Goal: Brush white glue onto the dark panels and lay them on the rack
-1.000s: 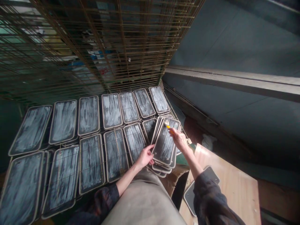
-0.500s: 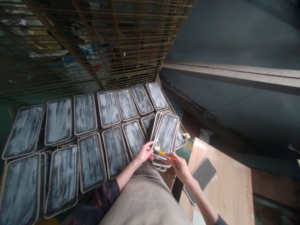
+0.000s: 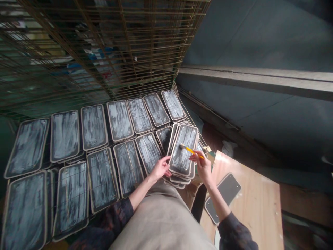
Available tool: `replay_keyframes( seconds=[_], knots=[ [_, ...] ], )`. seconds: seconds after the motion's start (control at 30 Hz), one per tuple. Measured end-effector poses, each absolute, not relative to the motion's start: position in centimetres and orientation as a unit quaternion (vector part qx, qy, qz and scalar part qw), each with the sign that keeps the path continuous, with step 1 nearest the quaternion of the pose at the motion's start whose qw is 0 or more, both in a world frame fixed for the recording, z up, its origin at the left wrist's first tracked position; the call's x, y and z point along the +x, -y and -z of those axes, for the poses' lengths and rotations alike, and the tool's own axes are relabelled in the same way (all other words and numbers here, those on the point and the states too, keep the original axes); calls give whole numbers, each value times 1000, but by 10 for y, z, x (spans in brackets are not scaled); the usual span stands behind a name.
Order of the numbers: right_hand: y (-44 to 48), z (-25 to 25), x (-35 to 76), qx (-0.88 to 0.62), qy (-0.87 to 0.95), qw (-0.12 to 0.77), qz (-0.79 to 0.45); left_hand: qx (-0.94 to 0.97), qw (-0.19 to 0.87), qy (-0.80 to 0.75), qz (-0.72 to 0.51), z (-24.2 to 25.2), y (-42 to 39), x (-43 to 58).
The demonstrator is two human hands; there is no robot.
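Observation:
My left hand (image 3: 160,168) grips the near left edge of a small stack of dark rectangular panels (image 3: 182,152) with pale rims, the top one streaked with white. My right hand (image 3: 202,166) is closed on a yellow-handled brush (image 3: 189,150), whose bristles rest on the middle of the top panel. The stack sits at the right end of a wire rack (image 3: 194,125).
Several more white-streaked panels (image 3: 119,119) lie in two rows across the rack. Stacked wire shelves (image 3: 104,45) rise behind. At right a wooden table (image 3: 255,211) carries one bare dark panel (image 3: 223,196). A grey wall with a ledge (image 3: 255,78) stands beyond.
The brush has travelled from the top panel's far end to its near edge and back up to the middle. My left hand has kept its hold on the stack.

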State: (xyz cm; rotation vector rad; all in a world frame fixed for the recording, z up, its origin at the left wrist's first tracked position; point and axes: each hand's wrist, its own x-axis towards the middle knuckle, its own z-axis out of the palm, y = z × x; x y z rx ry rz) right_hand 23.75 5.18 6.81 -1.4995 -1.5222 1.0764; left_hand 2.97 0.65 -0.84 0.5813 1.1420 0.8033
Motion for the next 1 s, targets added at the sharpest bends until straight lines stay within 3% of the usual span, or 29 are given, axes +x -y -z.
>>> replay_keyframes(
  seconds=[0.2,0.53,1.0],
  knots=[
    [-3,-73,230,-595,564,312,-479,270,725,-519,-364,7,-5,30],
    [26,-72,225,-619,363,375,-587,284,714,-532,-355,6,-4,31],
    [-83,-50,262,-631,455,493,-389,343,682,-550,-338,7,-8,34]
  ],
)
